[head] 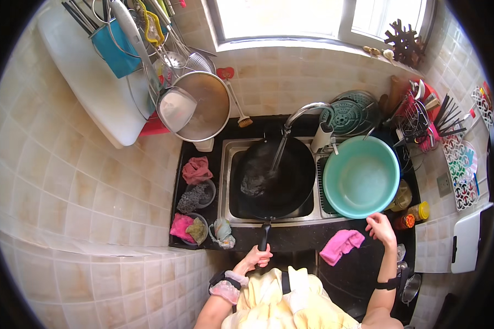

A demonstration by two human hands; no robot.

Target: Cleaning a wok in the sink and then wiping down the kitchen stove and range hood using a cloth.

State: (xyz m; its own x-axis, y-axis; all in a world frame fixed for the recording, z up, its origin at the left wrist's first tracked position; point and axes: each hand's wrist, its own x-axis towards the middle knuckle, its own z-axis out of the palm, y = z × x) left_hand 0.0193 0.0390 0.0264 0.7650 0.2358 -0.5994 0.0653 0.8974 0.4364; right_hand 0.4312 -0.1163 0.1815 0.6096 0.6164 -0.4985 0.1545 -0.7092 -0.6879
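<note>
My left hand [258, 256] is closed around the black handle of a wok [292, 185], which rests over the metal sink [226, 197]. Water streams from the curved chrome faucet [290, 121] into the wok and churns at its bottom. My right hand [380, 228] holds nothing, its fingers loosely bent and apart, just below the rim of a turquoise plastic basin [361, 177]. That basin stands over the sink's right side. A pink cloth [341, 246] lies on the black counter, left of my right hand.
Left of the sink are a red cloth [196, 170], a steel-wool scrubber [191, 198] and a bowl with a pink cloth [181, 227]. A large round pan [212, 107] juts out at upper left. Spice jars [420, 210] stand right of the basin; green steamer plates [348, 115] lean behind.
</note>
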